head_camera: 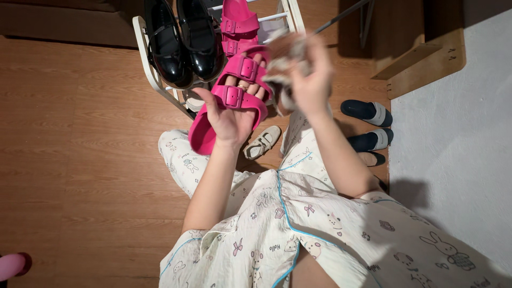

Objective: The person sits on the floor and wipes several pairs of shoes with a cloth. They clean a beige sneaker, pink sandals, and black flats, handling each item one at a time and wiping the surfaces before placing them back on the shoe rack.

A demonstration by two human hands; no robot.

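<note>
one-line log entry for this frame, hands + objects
left hand: inside pink sandal, holding it up | right hand: gripping crumpled cloth at sandal | shoe rack: black shoes, second pink sandal

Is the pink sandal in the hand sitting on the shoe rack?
No, the left hand holds the pink sandal up in front of the white shoe rack, where its matching sandal sits.

Beyond the left hand's fingers (250, 88), which sit under the straps of a pink sandal (226, 114), a white shoe rack (146, 61) blocks the way, filled with black glossy shoes (181, 42) and a second pink sandal (238, 26). Left of those fingers, bare wooden floor (69, 149) lies open. Right of the right hand's fingers (306, 64), dark slippers (368, 113) line the wall.
</note>
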